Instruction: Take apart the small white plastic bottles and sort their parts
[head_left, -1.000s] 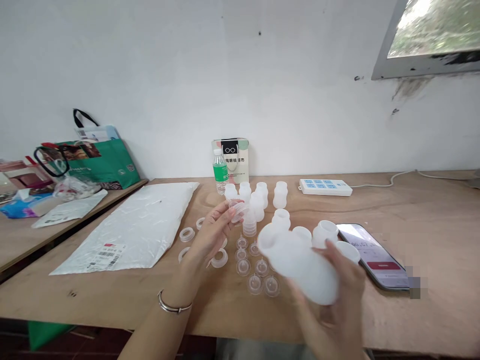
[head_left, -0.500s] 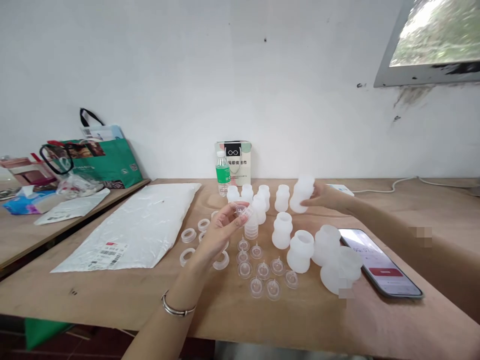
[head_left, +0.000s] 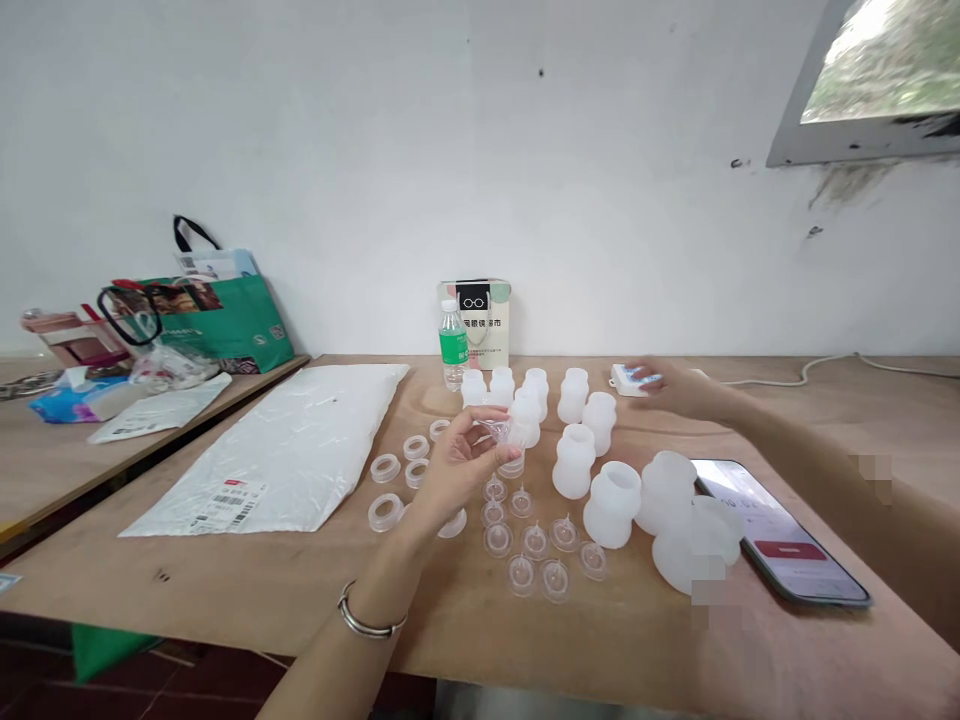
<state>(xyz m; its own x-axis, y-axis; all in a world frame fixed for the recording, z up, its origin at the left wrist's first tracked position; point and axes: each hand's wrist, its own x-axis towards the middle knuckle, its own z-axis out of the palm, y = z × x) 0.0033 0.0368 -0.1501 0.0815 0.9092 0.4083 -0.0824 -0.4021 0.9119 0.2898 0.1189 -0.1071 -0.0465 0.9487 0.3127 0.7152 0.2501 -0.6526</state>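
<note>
My left hand (head_left: 459, 462) pinches a clear plastic cap (head_left: 495, 428) between thumb and fingers, in front of the standing bottles. At the back right, my slightly blurred right hand (head_left: 671, 388) holds no bottle. Its fingers are apart over a small white and blue packet (head_left: 628, 378); whether they touch it I cannot tell. Several frosted white waisted bottles (head_left: 600, 422) stand open-topped in the middle and right. Below my left hand lie several clear nipple-shaped pieces (head_left: 535, 541). White screw rings (head_left: 385, 511) lie to the left, some hidden behind my left wrist.
A large white mailing bag (head_left: 292, 440) covers the table's left part. A phone (head_left: 787, 535) lies right of the bottles. A water bottle (head_left: 453, 348) and a paper bag (head_left: 495, 325) stand by the wall. A green bag (head_left: 247, 320) sits far left, and a white cable (head_left: 806, 370) runs behind.
My right hand has let go of a white bottle, which now stands among the others, and has moved back and right toward the packet. My left hand still holds the clear cap.
</note>
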